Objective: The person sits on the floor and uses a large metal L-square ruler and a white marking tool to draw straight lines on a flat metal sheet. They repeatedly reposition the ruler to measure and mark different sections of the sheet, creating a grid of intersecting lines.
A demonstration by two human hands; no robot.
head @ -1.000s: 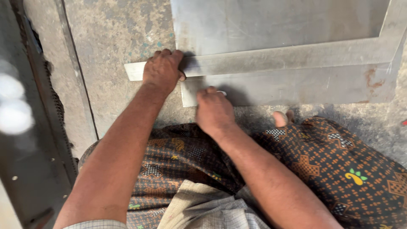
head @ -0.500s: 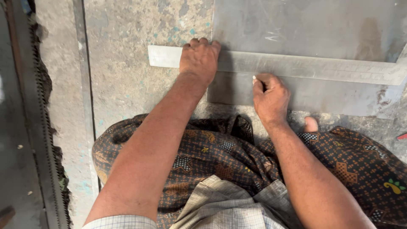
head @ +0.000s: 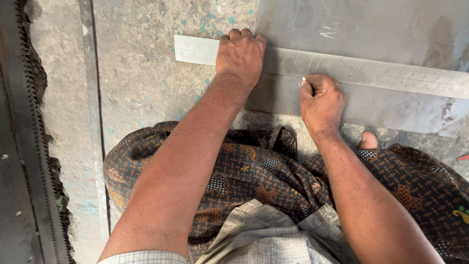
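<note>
A long steel ruler (head: 371, 73) lies across a grey metal sheet (head: 371, 29) on the concrete floor. My left hand (head: 240, 55) presses flat on the ruler near its left end, fingers curled over the far edge. My right hand (head: 321, 101) is closed around a small white marking tool whose tip (head: 304, 78) touches the sheet at the ruler's near edge. Most of the tool is hidden inside the fist.
I squat over a patterned brown wrap (head: 254, 176), a bare toe (head: 367, 142) showing by the sheet's near edge. A saw-toothed metal strip (head: 34, 137) and a flat bar (head: 90, 117) run along the floor at the left. A small red object (head: 463, 157) lies at the right edge.
My right hand has slid to the right along the ruler's near edge. The left hand stays pressed on the ruler; the view itself has shifted left.
</note>
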